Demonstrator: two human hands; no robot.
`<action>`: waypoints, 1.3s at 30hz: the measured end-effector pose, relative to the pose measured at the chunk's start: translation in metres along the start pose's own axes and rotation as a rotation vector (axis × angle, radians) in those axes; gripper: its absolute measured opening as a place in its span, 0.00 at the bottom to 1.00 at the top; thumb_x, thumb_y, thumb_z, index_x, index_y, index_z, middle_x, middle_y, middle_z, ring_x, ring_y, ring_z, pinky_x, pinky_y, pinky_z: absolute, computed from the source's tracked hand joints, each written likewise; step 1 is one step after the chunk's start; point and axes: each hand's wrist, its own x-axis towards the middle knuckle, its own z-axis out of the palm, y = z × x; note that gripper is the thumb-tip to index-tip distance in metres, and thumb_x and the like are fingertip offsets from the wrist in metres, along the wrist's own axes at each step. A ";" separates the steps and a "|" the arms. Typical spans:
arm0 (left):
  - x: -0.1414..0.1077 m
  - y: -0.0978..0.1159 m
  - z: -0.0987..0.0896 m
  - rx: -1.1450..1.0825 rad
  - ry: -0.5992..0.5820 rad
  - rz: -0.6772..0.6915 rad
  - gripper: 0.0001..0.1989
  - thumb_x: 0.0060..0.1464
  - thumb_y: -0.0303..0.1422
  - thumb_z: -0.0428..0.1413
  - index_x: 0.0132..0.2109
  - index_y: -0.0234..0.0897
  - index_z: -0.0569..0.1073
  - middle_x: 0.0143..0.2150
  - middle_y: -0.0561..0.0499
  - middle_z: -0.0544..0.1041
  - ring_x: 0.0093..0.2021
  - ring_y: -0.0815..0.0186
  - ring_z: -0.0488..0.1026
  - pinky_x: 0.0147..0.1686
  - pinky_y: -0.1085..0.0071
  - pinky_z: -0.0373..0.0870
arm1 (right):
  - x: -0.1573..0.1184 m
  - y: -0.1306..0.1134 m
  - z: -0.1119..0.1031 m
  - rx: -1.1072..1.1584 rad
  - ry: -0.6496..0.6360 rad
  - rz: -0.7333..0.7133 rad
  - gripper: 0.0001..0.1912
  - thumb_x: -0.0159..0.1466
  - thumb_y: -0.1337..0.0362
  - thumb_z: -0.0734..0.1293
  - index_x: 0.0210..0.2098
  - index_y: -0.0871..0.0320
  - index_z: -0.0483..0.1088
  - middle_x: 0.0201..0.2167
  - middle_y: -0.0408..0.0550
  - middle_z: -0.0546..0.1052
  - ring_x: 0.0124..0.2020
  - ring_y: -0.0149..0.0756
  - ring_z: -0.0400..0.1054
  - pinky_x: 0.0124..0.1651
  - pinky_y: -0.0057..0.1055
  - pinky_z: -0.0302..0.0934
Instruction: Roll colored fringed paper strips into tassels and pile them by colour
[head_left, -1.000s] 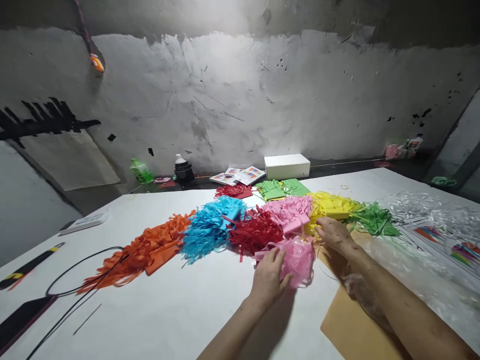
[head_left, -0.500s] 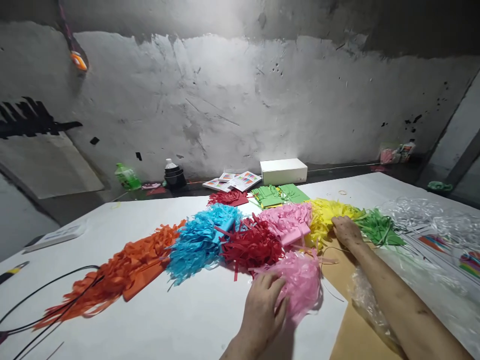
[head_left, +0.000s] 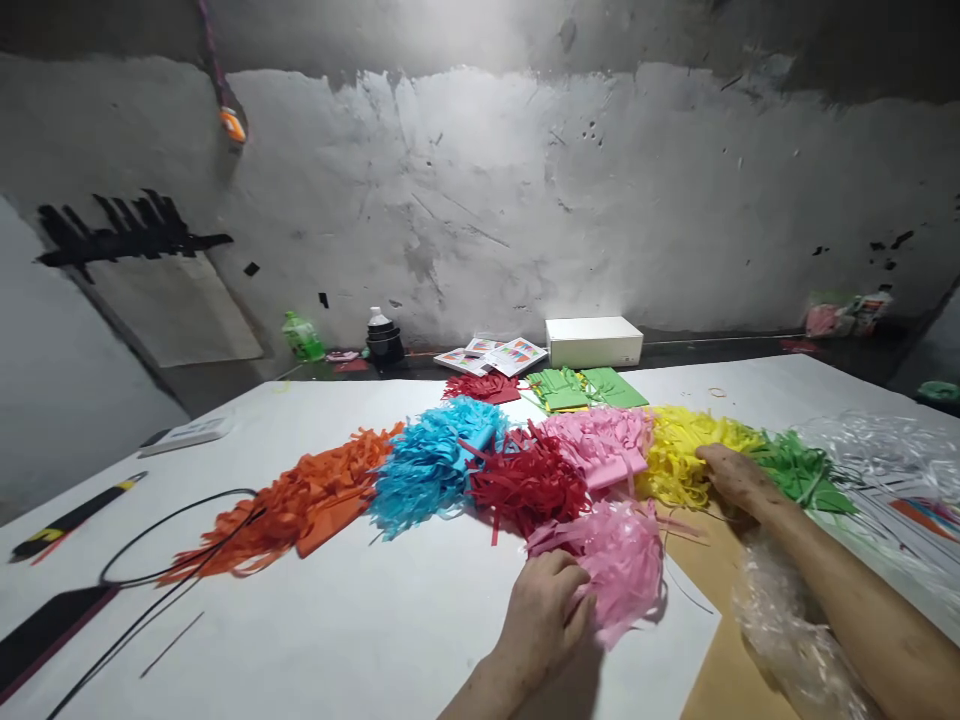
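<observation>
My left hand (head_left: 551,605) is at the near left edge of a loose pink tissue-paper tassel (head_left: 619,575), fingers curled onto its strips. At the right, my right hand (head_left: 739,480) has its fingers closed on the yellow tassel (head_left: 686,435), with the fingertips partly hidden. Between and beyond my hands lie a dark red tassel (head_left: 529,480) and another pink tassel (head_left: 600,435) with a folded band. A blue tassel (head_left: 439,465) and a long row of orange tassels (head_left: 300,500) stretch to the left. Green fringe (head_left: 799,465) sits just right of my right hand.
Further back are green folded tassels (head_left: 615,387), a red bundle (head_left: 484,388), printed cards (head_left: 514,355) and a white box (head_left: 594,342). Clear plastic wrap (head_left: 795,640) lies under my right forearm. A black cable (head_left: 161,580) and cutter (head_left: 71,520) lie left.
The view has turned left, so everything sits farther right in the picture. My left hand remains at the pink tassel and my right hand at the yellow one.
</observation>
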 end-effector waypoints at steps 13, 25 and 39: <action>0.002 -0.005 -0.004 -0.023 -0.009 0.012 0.10 0.58 0.30 0.51 0.36 0.37 0.77 0.36 0.45 0.78 0.37 0.60 0.74 0.37 0.66 0.70 | 0.023 0.004 -0.074 0.070 0.305 0.175 0.08 0.62 0.70 0.61 0.30 0.57 0.71 0.31 0.51 0.77 0.32 0.41 0.68 0.32 0.32 0.50; 0.020 0.016 -0.048 -0.256 0.132 -0.046 0.10 0.63 0.33 0.53 0.46 0.37 0.77 0.43 0.44 0.78 0.41 0.61 0.75 0.41 0.67 0.72 | -0.030 -0.063 -0.222 0.374 0.869 -0.163 0.04 0.64 0.66 0.61 0.34 0.55 0.67 0.29 0.51 0.71 0.36 0.44 0.65 0.40 0.35 0.55; -0.063 0.075 -0.133 -0.984 0.117 -0.300 0.16 0.56 0.44 0.63 0.36 0.31 0.78 0.32 0.48 0.74 0.31 0.67 0.68 0.31 0.74 0.64 | -0.175 -0.240 -0.143 1.246 -0.013 -0.696 0.08 0.70 0.59 0.64 0.38 0.56 0.68 0.34 0.46 0.73 0.37 0.36 0.68 0.40 0.32 0.62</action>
